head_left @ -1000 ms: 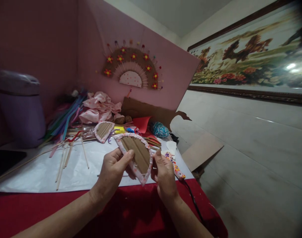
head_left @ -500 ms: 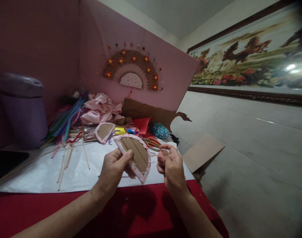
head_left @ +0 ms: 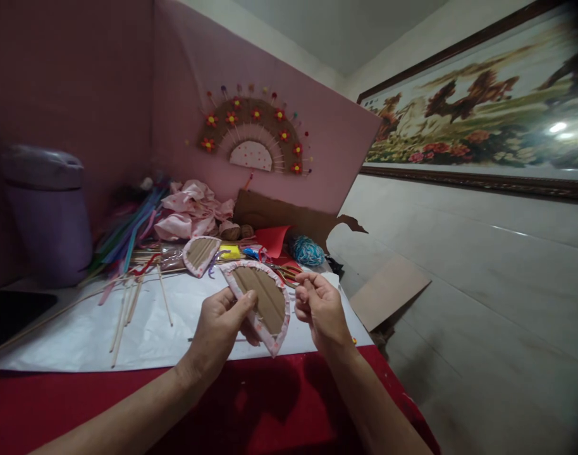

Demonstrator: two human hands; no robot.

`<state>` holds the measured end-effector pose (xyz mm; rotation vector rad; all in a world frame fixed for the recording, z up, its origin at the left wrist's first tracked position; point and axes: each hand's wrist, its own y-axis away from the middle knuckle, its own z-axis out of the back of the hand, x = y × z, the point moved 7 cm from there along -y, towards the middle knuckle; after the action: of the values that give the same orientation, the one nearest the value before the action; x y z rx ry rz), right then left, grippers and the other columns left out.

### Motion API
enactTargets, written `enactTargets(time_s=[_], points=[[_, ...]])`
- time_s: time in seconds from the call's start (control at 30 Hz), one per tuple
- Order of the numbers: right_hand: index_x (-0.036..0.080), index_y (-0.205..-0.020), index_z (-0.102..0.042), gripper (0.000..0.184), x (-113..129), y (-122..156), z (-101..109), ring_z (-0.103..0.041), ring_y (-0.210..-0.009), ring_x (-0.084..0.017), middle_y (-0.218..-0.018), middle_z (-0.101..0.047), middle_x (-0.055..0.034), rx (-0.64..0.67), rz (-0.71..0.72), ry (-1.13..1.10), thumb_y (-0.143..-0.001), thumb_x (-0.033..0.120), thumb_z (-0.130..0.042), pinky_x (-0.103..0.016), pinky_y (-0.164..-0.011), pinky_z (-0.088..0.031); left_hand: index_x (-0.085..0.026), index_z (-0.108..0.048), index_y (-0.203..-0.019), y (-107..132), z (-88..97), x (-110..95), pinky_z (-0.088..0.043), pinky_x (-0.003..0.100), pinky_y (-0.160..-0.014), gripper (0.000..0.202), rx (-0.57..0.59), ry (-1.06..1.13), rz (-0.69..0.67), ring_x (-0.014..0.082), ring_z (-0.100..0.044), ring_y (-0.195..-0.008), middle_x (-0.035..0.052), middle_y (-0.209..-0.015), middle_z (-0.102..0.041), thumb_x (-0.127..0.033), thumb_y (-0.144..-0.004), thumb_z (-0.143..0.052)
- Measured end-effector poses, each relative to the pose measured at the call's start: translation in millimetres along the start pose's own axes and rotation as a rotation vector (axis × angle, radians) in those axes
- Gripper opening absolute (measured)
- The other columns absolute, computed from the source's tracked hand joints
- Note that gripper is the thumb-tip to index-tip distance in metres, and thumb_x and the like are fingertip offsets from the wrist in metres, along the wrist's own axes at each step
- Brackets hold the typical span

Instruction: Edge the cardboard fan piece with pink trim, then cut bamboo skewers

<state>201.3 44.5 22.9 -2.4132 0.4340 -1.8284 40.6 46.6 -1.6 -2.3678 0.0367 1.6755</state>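
My left hand (head_left: pixel 227 316) grips a half-round piece of cardboard (head_left: pixel 261 297) by its straight side, thumb on the bare brown face. Pink dotted fabric is folded over the edge of that piece all the way round. Just to its right, my right hand (head_left: pixel 320 309) is closed with thumb and forefinger pinched together. Whatever lies in that pinch is too small to make out. A second, smaller fabric-edged cardboard half-round (head_left: pixel 202 254) lies on the white sheet behind. Scissors (head_left: pixel 286 273) rest beyond the right hand.
Thin wooden sticks (head_left: pixel 128 309), coloured pipe cleaners (head_left: pixel 135 215) and crumpled pink fabric (head_left: pixel 191 208) lie left and back. Blue yarn (head_left: pixel 307 250) sits by red paper (head_left: pixel 272 239). A purple bin (head_left: pixel 49 221) stands left. A pink board (head_left: pixel 327 145) bears a flowered cardboard arch (head_left: pixel 244 109).
My right hand has moved slightly left, closer to the cardboard piece, and its fingers have turned toward it. The left hand keeps its hold, nearly still.
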Motion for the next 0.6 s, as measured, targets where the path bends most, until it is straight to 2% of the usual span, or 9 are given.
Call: enactTargets(time_s=[0.07, 0.13, 0.3, 0.4, 0.5, 0.6], points=[[0.018, -0.077, -0.054, 0.027, -4, -2, 1, -0.020, -0.034, -0.002, -0.045, -0.037, 0.0111, -0.012, -0.054, 0.037, -0.071, 0.041, -0.065, -0.014, -0.032, -0.013, -0.011, -0.055, -0.065, 1, -0.7, -1, -0.045, 0.020, -0.033, 0.025, 0.010, 0.000, -0.002, 0.0116, -0.055, -0.036, 0.0000, -0.048, -0.060, -0.034, -0.075, -0.060], [0.017, -0.076, -0.055, 0.029, -6, -4, 2, -0.020, -0.033, -0.002, -0.043, -0.037, 0.0106, -0.017, -0.051, 0.083, -0.071, 0.044, -0.065, -0.015, -0.032, -0.013, -0.011, -0.055, -0.065, 1, -1.9, -1, -0.045, 0.020, -0.033, 0.025, 0.026, -0.009, -0.002, 0.0117, -0.055, -0.036, 0.0006, -0.048, -0.061, -0.034, -0.075, -0.059], [0.016, -0.082, -0.059, 0.027, 6, -5, -4, -0.038, -0.047, -0.006, -0.062, -0.051, 0.0039, 0.012, 0.131, 0.168, -0.069, 0.037, -0.069, -0.018, -0.042, -0.029, -0.012, -0.054, -0.064, 2, -5.1, 0, -0.044, 0.021, -0.034, 0.026, 0.059, -0.028, 0.021, 0.0124, -0.054, -0.035, 0.0005, -0.045, -0.060, -0.036, -0.076, -0.058], [0.015, -0.070, -0.058, 0.030, 2, -2, -10, -0.033, -0.044, -0.006, -0.054, -0.045, 0.0050, 0.087, 0.055, 0.233, -0.072, 0.044, -0.065, -0.019, -0.041, -0.025, -0.013, -0.053, -0.065, 3, -7.8, 1, -0.044, 0.022, -0.035, 0.026, 0.088, -0.029, 0.034, 0.0121, -0.053, -0.034, -0.0001, -0.045, -0.059, -0.036, -0.076, -0.058], [0.015, -0.060, -0.053, 0.036, -5, 3, -12, -0.029, -0.041, -0.005, -0.048, -0.041, 0.0066, 0.116, -0.032, 0.263, -0.068, 0.046, -0.069, -0.019, -0.039, -0.021, -0.013, -0.053, -0.067, 5, -8.9, -1, -0.044, 0.022, -0.036, 0.026, 0.099, -0.047, 0.021, 0.0113, -0.052, -0.036, 0.0002, -0.048, -0.059, -0.036, -0.076, -0.058], [0.016, -0.061, -0.051, 0.039, -10, 8, -14, -0.033, -0.043, -0.006, -0.049, -0.045, 0.0063, 0.109, -0.061, 0.280, -0.061, 0.048, -0.074, -0.019, -0.041, -0.026, -0.012, -0.054, -0.068, 6, -9.8, -1, -0.044, 0.022, -0.036, 0.025, 0.111, -0.061, 0.013, 0.0116, -0.053, -0.037, 0.0003, -0.049, -0.059, -0.036, -0.076, -0.058]])
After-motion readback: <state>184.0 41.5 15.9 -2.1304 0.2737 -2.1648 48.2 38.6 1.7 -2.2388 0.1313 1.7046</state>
